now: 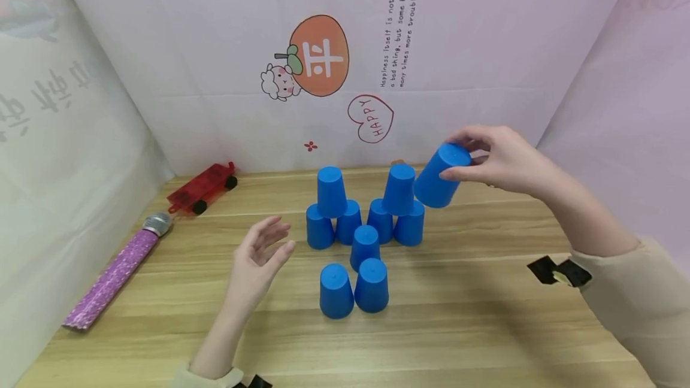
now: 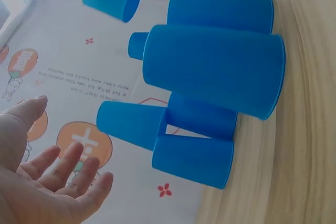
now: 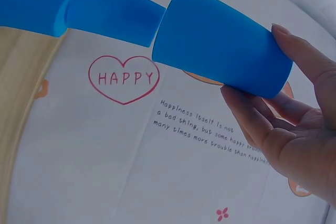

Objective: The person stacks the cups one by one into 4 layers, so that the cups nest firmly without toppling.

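My right hand [image 1: 498, 157] holds a blue plastic cup [image 1: 439, 178] in the air, thumb on one side and fingers on the other. The cup tilts, its wide rim toward the lower left, near the upper cup [image 1: 399, 189] of the right stack; in the right wrist view the held cup [image 3: 220, 43] overlaps that cup. A matching upper cup [image 1: 331, 192] sits across two cups on the left. Closer stand two front cups, a left one [image 1: 336, 292] and a right one [image 1: 372, 286], with another cup [image 1: 365, 247] partly hidden behind them. My left hand [image 1: 261, 250] hovers empty, fingers relaxed, left of the cups.
A red toy car [image 1: 202, 188] lies at the back left of the wooden table [image 1: 458, 334]. Near it is a purple glittery toy microphone [image 1: 115, 274] along the left wall. A white printed cloth [image 1: 215, 76] forms the back wall.
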Available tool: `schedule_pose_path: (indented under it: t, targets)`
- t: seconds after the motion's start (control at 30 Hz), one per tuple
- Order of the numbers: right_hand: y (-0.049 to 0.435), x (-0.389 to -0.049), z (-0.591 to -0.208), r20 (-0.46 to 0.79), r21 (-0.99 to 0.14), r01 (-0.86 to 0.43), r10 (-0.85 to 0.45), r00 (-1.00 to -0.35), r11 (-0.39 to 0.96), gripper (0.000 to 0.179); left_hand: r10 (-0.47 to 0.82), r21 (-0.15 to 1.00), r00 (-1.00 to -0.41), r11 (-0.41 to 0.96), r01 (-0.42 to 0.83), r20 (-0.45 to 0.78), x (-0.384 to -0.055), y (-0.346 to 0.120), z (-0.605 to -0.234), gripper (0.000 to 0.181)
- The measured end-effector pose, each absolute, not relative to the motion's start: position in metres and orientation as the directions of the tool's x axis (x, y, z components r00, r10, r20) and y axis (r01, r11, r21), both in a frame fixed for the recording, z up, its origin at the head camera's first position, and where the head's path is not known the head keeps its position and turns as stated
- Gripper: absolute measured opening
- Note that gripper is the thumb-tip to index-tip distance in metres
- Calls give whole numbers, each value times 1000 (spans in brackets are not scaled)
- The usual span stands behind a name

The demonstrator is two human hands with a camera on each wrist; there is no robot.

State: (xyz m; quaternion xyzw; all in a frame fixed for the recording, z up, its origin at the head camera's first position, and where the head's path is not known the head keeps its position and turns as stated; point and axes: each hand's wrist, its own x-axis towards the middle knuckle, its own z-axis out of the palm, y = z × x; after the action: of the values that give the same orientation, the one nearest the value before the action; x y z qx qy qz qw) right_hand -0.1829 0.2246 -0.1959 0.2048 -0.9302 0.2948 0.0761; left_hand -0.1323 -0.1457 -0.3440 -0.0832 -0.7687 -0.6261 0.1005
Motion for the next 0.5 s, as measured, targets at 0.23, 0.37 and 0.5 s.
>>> schedule_pose_path:
  t: [0.23, 0.37, 0.5]
  targets:
    - [195, -203, -177, 248, -491, -449, -374, -894, 747, 47, 114, 961, -986, 238, 143, 118, -126, -132, -355, 57]
    - [181, -216, -170, 244, -467, -458, -388, -889, 756, 47, 166, 951, -984, 290, 110, 64, -122, -121, -365, 60]
    - [171, -231, -168, 237, -470, -457, -391, -890, 755, 47, 206, 944, -978, 317, 91, 25, -119, -115, -370, 61]
